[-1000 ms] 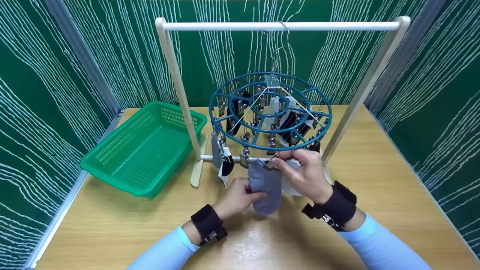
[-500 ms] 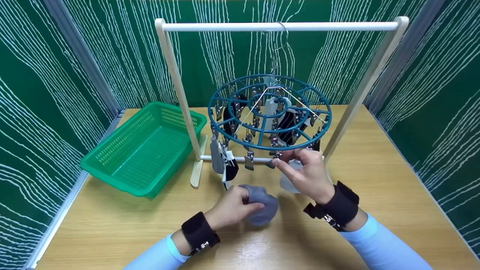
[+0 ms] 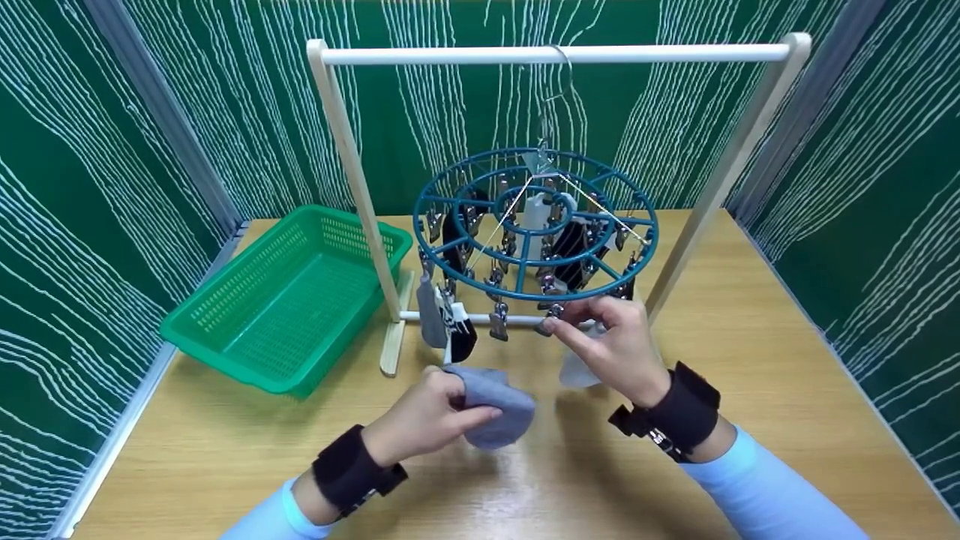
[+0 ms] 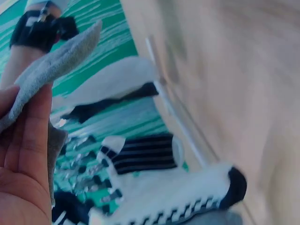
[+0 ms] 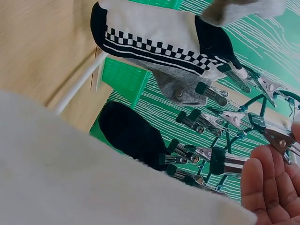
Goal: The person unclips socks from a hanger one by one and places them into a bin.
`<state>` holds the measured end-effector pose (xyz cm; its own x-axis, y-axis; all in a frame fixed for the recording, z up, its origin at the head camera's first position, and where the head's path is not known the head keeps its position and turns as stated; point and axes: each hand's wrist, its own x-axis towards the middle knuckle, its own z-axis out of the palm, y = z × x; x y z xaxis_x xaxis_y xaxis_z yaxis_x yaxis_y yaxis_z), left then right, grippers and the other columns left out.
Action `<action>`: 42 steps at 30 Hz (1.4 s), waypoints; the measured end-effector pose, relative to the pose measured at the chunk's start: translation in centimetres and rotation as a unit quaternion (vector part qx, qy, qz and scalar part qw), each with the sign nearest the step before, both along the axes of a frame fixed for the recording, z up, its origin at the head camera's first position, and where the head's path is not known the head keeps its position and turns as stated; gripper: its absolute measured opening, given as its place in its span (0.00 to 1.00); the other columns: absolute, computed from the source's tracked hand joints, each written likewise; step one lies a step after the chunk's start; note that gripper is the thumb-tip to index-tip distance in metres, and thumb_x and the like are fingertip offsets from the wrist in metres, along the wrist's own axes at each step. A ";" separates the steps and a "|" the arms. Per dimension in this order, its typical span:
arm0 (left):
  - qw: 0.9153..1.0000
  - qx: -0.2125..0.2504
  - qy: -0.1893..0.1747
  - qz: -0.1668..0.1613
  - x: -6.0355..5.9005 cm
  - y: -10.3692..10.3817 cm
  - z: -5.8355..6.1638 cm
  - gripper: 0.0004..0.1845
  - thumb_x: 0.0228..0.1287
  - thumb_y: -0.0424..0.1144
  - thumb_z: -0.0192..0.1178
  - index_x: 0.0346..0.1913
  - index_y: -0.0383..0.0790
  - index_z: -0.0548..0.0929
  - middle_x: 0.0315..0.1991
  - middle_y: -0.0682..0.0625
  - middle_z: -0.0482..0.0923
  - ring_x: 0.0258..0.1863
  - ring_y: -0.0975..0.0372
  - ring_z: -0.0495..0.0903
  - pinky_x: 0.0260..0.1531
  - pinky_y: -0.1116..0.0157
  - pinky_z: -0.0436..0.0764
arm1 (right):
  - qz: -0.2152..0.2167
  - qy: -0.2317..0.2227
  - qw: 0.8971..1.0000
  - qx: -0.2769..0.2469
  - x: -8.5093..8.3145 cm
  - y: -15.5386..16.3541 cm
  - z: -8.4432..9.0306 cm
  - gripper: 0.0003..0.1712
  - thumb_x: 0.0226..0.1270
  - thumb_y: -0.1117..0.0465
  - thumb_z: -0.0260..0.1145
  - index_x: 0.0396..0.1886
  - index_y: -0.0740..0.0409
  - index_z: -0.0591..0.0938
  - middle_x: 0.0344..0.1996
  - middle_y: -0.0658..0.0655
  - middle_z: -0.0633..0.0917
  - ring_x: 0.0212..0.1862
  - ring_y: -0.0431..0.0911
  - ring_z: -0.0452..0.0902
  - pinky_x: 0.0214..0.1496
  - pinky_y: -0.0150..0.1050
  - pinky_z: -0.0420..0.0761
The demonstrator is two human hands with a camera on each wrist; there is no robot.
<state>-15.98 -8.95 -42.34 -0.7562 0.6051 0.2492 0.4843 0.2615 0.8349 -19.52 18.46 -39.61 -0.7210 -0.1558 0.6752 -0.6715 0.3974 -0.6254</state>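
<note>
My left hand (image 3: 420,420) held the grey sock (image 3: 491,412), low in front of the hanger (image 3: 536,225). I guessed it was soft, light and floppy, best gripped by its bunched top. My right hand (image 3: 611,349) pinched a clip (image 3: 553,313) on the hanger's front edge.

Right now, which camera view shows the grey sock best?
The head view: the whole grey sock shows, held in the left hand above the table. The left wrist view shows only its edge, close and blurred; the right wrist view a corner at most.
</note>
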 end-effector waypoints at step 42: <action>0.947 -0.132 0.063 0.286 -9.6 -16.4 10.7 0.14 0.75 0.38 0.71 0.42 0.26 0.89 0.43 0.34 0.88 0.29 0.61 0.77 0.23 0.74 0.71 | 0.024 0.028 0.999 -0.022 0.0 -0.1 -0.2 0.10 0.54 0.78 0.81 0.35 0.67 0.90 0.29 0.61 0.93 0.33 0.30 0.85 0.39 0.24 0.85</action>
